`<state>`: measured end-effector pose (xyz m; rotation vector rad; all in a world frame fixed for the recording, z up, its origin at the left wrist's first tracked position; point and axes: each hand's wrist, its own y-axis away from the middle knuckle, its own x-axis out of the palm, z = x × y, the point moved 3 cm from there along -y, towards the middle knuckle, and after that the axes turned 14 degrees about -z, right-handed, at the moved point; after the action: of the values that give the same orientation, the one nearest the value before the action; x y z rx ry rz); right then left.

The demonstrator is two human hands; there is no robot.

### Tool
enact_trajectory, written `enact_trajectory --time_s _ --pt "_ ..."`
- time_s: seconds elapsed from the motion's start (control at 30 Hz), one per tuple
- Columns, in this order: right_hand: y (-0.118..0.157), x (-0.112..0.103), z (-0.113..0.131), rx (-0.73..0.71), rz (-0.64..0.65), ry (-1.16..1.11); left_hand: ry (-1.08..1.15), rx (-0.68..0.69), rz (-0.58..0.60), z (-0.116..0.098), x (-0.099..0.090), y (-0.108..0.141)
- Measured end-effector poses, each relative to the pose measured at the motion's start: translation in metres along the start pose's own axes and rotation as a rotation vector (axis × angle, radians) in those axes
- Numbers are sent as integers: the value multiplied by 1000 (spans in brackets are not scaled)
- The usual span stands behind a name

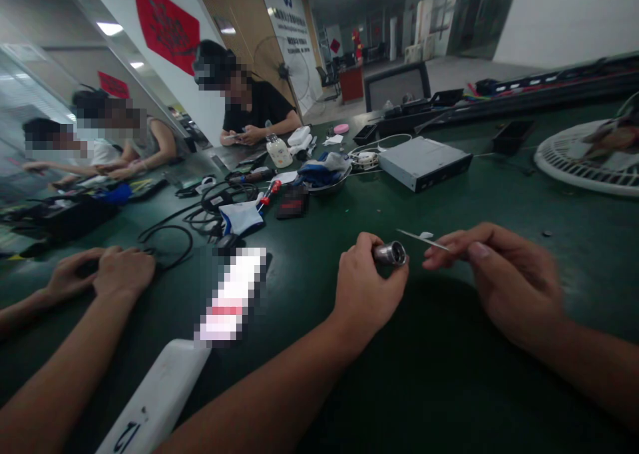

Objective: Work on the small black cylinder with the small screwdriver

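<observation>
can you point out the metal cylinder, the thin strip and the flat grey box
Metal cylinder (385, 253): head view, on its outer side wall.
Thin strip (433, 243): head view, partway along its length.
Flat grey box (424, 161): head view, on its top face.

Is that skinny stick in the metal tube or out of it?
Out. The right hand holds the thin strip, and its far tip shows uncovered, apart from the metal tube in the left hand.

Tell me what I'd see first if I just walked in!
Probably the glowing white rectangular screen, left of centre. Then the shiny silver metal cylinder in the camera wearer's left grip, and the thin, pale, straight strip in the right grip. High on the left hangs a large red four-sided poster.
</observation>
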<state>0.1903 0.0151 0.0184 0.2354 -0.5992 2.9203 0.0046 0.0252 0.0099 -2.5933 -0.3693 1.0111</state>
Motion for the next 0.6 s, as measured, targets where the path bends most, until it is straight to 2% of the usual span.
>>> enact_trajectory --time_s 0.1,0.3,0.47,0.6 --pt "2 -1 3 3 61 -52 -1 -25 -17 2 0 0" --pt "-1 1 -2 38 75 -16 -20 -30 -17 2 0 1" --pt "0 4 -3 96 185 -26 -40 -26 -17 3 1 1" --pt "-1 4 -1 115 135 18 -13 44 -13 1 1 0"
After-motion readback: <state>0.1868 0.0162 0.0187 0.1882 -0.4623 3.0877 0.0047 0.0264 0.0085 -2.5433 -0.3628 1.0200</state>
